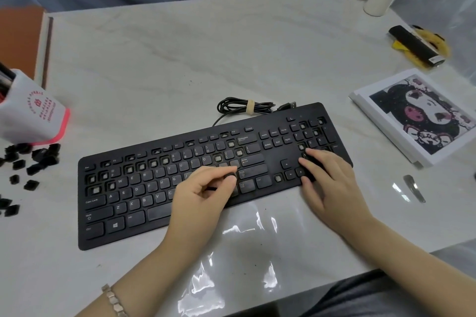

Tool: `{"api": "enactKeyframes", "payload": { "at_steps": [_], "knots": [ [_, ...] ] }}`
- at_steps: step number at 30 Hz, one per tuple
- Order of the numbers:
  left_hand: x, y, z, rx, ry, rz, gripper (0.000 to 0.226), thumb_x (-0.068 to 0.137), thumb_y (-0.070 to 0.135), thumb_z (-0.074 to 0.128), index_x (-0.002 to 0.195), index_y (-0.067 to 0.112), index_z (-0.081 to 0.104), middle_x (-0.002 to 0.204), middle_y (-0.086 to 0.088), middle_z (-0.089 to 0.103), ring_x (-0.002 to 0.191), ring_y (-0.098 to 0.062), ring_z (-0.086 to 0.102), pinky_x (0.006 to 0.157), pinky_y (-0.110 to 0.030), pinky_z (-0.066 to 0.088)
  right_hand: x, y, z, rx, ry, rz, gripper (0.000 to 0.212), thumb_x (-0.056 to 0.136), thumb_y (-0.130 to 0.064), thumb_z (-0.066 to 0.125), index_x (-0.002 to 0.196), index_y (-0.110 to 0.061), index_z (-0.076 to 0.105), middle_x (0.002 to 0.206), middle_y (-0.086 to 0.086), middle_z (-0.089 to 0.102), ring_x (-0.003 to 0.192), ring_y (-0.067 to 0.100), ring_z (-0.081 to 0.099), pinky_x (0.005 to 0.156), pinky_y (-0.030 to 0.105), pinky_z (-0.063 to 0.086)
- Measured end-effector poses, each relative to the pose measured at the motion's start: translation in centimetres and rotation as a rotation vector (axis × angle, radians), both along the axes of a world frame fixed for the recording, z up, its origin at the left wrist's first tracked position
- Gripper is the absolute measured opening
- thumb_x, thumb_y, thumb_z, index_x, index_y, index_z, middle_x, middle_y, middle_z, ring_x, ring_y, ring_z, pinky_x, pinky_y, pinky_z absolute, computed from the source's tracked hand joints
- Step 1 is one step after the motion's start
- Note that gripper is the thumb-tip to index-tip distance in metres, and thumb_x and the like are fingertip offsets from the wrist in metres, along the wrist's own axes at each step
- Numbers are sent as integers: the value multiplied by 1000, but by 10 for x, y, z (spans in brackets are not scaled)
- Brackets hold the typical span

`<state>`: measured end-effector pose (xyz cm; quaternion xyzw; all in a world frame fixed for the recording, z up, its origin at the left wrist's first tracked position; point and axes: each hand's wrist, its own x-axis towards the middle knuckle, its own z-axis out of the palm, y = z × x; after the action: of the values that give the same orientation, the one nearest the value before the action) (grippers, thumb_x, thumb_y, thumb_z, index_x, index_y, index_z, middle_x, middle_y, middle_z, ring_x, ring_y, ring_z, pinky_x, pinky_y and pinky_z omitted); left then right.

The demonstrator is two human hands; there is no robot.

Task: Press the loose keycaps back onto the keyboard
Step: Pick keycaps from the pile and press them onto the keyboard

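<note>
At the far left, beside a white cup (pixel 31 110), the loose keycaps (pixel 28 162) lie scattered on the table, well apart from the keyboard (pixel 273 159). The keyboard sits in the middle with its bundled cable (pixel 244 107) behind it. Many sockets are bare along its left column, number row and function row, so the job looks far from finished.

The left hand (pixel 203 193) hovers over the right end of the letter block. Its fingers are curled, and the thumb and forefinger pinch one dark keycap (pixel 230 177) low over the keys. I judge this to be the seating step: the cap is being lined up with its socket. Whether it is already pushed down is hidden by the fingers.

The right hand (pixel 324 177) lies on the number pad with its fingers spread and lightly bent. It grips nothing and seems to steady the board.

Next comes a straight downward press with the cap square to its socket, then a reach left for another. A picture (pixel 417 116) lies at the right.
</note>
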<state>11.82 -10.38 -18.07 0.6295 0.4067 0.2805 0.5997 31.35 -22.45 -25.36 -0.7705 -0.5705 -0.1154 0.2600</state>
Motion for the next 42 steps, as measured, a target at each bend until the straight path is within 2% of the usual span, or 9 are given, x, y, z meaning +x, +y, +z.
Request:
{"api": "enactKeyframes", "payload": {
  "at_steps": [3, 7, 11, 25, 27, 30, 33, 37, 42],
  "knots": [
    [-6, 0, 6, -149, -10, 69, 23, 82, -5, 60, 83, 16, 70, 58, 6, 64, 52, 4, 56, 56, -5, 42, -18, 8, 4, 31, 105, -68, 29, 84, -15, 48, 102, -4, 67, 113, 14, 59, 109, 27, 45, 101, 34, 32],
    [-18, 7, 7, -305, -18, 161, 19, 81, -4, 63, 83, 14, 69, 67, 2, 72, 61, -1, 64, 55, -10, 48, -67, 38, 27, 11, 434, 89, 29, 81, -20, 50, 103, -10, 66, 100, -1, 59, 100, 10, 48, 94, 11, 33],
    [-32, 12, 16, -417, -49, 203, 15, 82, -4, 60, 87, 8, 67, 72, -4, 73, 64, -6, 68, 56, -13, 51, -108, 65, 47, 23, 709, 241, 27, 78, -16, 58, 104, -16, 66, 91, -19, 58, 89, -2, 54, 80, 7, 40],
    [-50, 15, 7, -342, 16, 173, 30, 86, 9, 60, 64, 21, 76, 73, 1, 73, 71, -4, 66, 65, -16, 51, -131, 83, 55, 35, 726, 180, 16, 66, -15, 72, 82, -15, 72, 72, -7, 61, 71, 8, 57, 64, 12, 47],
    [-52, 17, 4, -225, 60, 134, 31, 89, 10, 58, 68, 25, 75, 75, 5, 73, 77, -3, 66, 72, -19, 52, -127, 86, 56, -8, 709, 173, 16, 68, -10, 74, 84, -12, 72, 71, -4, 61, 71, 10, 57, 65, 13, 48],
    [-64, 30, -7, 352, 288, 79, 19, 92, 18, 53, 98, 20, 71, 100, 15, 67, 98, 5, 57, 93, -14, 40, -111, 93, 58, -80, 751, 74, 16, 71, -6, 74, 85, -15, 71, 69, -7, 61, 67, 9, 57, 67, 13, 49],
    [-79, 54, -26, 795, 550, 23, 40, 89, 28, 41, 115, 7, 63, 128, -7, 57, 123, -18, 46, 107, -29, 23, -87, 104, 59, -130, 758, 13, 15, 73, -9, 74, 86, -15, 70, 69, -13, 58, 62, -2, 54, 64, 5, 43],
    [-93, 68, -47, 813, 859, 9, 58, 88, 44, 31, 133, 13, 48, 147, -11, 37, 137, -27, 30, 110, -41, 15, -69, 118, 60, -228, 692, 50, 15, 72, -11, 75, 86, -15, 70, 71, -14, 54, 61, -13, 50, 64, 0, 37],
    [-96, 69, -58, 829, 916, 16, 58, 87, 46, 32, 135, 17, 47, 146, -9, 39, 136, -28, 33, 109, -43, 19, -62, 127, 53, -350, 622, 120, 17, 72, -10, 74, 88, -16, 72, 73, -11, 53, 64, -7, 51, 64, 2, 35]
  ]
}}
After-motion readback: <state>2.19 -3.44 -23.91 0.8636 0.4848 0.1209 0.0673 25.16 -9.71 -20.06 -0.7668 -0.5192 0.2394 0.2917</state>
